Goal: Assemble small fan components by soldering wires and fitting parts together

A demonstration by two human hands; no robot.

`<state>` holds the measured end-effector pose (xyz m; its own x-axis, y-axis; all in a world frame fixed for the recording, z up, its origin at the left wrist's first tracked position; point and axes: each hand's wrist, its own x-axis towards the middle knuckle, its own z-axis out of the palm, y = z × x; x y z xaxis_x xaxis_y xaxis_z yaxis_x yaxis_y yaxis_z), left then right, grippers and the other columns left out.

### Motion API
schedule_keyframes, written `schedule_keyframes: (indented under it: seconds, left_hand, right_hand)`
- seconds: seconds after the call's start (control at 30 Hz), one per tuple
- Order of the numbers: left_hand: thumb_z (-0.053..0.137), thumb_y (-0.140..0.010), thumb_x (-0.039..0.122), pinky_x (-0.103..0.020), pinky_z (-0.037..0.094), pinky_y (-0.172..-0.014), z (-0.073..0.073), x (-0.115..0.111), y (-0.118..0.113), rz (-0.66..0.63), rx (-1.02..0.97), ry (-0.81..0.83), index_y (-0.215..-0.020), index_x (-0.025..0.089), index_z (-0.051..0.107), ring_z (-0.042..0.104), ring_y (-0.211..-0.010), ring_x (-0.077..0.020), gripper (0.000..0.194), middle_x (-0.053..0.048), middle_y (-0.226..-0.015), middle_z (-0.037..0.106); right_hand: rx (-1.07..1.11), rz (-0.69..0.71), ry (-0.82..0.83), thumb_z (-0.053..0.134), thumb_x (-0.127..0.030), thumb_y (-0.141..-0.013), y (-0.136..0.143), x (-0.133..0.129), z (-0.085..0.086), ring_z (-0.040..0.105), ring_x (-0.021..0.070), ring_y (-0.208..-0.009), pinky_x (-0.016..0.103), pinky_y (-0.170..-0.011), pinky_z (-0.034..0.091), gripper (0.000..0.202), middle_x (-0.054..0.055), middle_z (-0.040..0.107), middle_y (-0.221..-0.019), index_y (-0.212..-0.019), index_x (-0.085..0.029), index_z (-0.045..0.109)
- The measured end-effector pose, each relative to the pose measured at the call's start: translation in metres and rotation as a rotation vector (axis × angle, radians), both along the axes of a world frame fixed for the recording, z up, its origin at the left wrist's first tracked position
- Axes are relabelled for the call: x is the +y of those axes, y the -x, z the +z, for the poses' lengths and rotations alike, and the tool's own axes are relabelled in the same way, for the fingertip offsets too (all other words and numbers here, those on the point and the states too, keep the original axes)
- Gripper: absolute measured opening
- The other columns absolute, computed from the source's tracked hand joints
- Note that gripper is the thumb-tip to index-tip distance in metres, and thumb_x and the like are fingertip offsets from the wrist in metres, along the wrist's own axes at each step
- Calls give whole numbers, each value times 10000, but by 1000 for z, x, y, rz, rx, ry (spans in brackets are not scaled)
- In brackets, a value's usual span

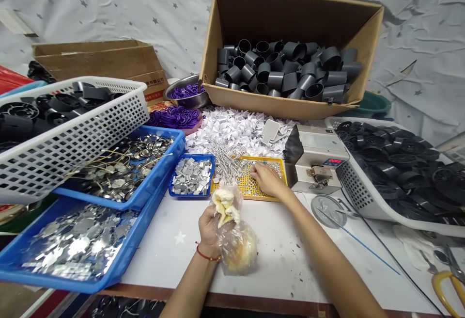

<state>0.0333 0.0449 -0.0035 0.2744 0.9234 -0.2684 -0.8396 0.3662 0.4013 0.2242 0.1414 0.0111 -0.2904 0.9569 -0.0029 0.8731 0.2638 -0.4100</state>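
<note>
My left hand (209, 228), with a red string bracelet at the wrist, grips a clear plastic bag holding torn bread (225, 206). A rounder piece of bread hangs lower in the same bag. My right hand (266, 178) reaches into a shallow yellow tray (250, 192) of small metal parts, its fingers pinched together. What lies between those fingertips is hidden. Beside the yellow tray, a bundle of thin metal pieces (227, 160) lies left of my right hand. Further left stands a small blue tray (192, 195) filled with flat metal pieces.
A cardboard box (283, 106) of dark grey cylinders stands at the back. White pieces (232, 126) are heaped before it. A metal device (319, 155) with a red display sits right. Baskets (119, 114) and blue trays (109, 277) crowd the left; yellow-handled scissors (445, 279) lie right.
</note>
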Motion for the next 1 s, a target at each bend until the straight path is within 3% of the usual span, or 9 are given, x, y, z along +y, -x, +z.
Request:
schedule_keyframes:
  seconds: [0.23, 0.4, 0.6, 0.7, 0.83, 1.0]
  left_hand:
    - [620, -606, 245, -188, 324, -345, -3, -1, 1, 14, 17, -16, -641, 127, 598, 461, -424, -100, 125, -46, -594, 582]
    - [600, -619, 232, -185, 333, -341, -3, -1, 2, 8, 14, 1, -659, 133, 584, 458, -412, -96, 108, -35, -582, 572]
    - [627, -591, 203, -182, 324, -324, 2, 1, 0, 24, -40, 9, -636, 122, 570, 449, -384, -91, 108, -41, -589, 591]
    - [647, -583, 187, -180, 331, -323, 4, 1, -2, 35, -46, -19, -632, 114, 582, 449, -383, -86, 109, -43, -587, 600]
    - [677, -562, 204, -191, 356, -331, 3, 1, -1, 45, 21, 0, -614, 116, 596, 450, -382, -88, 130, -41, -574, 601]
    - [697, -552, 240, -193, 356, -327, 1, 1, 2, 53, 62, 22, -618, 125, 608, 452, -385, -91, 159, -35, -563, 591]
  right_hand:
    - [13, 19, -34, 463, -155, -915, 14, 1, -7, 564, 186, -839, 283, -732, 295, 142, 69, 657, -887, -828, -180, 572]
    - [63, -50, -81, 505, -159, -896, 18, 1, -7, 586, 191, -850, 295, -768, 322, 147, 74, 680, -905, -801, -179, 615]
    - [138, -181, -163, 508, -173, -880, -31, 1, 35, 610, 190, -887, 286, -764, 382, 162, 72, 699, -984, -891, -189, 669]
    - [89, -145, -61, 521, -119, -816, -55, -5, 47, 613, 182, -784, 274, -678, 374, 169, 56, 708, -871, -801, -188, 675]
    - [57, -38, 39, 509, -12, -725, -51, -5, 32, 589, 151, -699, 251, -631, 350, 228, 34, 689, -760, -682, -179, 659]
    - [42, -20, 34, 545, -40, -757, -33, 3, 13, 603, 167, -814, 247, -664, 346, 198, 51, 705, -902, -768, -181, 683]
